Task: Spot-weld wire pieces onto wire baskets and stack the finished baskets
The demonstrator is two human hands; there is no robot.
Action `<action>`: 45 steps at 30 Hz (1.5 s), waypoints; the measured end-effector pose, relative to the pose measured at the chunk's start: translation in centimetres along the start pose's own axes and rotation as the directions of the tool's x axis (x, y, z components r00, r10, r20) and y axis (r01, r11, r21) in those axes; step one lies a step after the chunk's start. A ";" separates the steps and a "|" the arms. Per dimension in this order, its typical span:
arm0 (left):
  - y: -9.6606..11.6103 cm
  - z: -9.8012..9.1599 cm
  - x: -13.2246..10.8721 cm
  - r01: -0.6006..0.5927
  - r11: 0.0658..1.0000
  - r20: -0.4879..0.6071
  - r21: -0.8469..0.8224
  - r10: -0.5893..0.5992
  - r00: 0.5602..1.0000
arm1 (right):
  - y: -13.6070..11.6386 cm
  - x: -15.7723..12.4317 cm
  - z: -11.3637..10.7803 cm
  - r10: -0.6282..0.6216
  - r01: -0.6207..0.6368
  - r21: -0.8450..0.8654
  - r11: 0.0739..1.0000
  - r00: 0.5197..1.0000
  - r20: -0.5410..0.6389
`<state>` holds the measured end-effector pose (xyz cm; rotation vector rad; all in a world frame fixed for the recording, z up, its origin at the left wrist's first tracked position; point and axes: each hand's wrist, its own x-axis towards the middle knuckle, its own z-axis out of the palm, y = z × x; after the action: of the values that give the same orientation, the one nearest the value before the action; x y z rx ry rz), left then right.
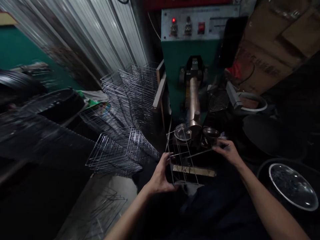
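My left hand (160,175) grips the lower left side of a wire basket frame (182,156), made of thin bright steel rods. My right hand (227,151) holds the frame's far right rod with its fingers. The frame hangs in front of a copper-coloured welder arm (194,100), close to its lower tip. Small metal bowls (181,132) sit just behind the frame, with a second bowl (210,133) beside the arm. The frame's lower end is near a pale wooden strip (193,171).
A green welding machine (190,50) with a control panel stands ahead. Stacked wire racks (130,113) rise at left beside corrugated metal sheeting (87,36). A round metal pan (292,186) lies at lower right, and cardboard (270,56) leans at upper right.
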<state>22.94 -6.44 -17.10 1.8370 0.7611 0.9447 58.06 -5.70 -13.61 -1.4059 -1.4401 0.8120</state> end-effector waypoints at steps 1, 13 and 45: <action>-0.1 0.0 0.2 0.001 1.000 0.000 -0.002 -0.001 1.000 | 0.3 0.2 0.0 0.001 -0.001 -0.001 1.000 1.000 0.008; -2.0 0.1 2.6 -0.042 0.999 -0.018 0.011 0.042 0.999 | 2.7 2.7 -1.4 0.002 -0.002 -0.009 1.000 0.999 0.037; -5.1 0.4 6.5 -0.002 0.997 -0.040 -0.074 -0.001 0.999 | 3.0 5.9 -2.7 0.018 -0.016 -0.046 0.999 0.999 0.033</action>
<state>26.10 0.68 -19.97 1.7587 0.7398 1.0001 62.24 0.04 -14.49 -1.4473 -1.4825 0.8208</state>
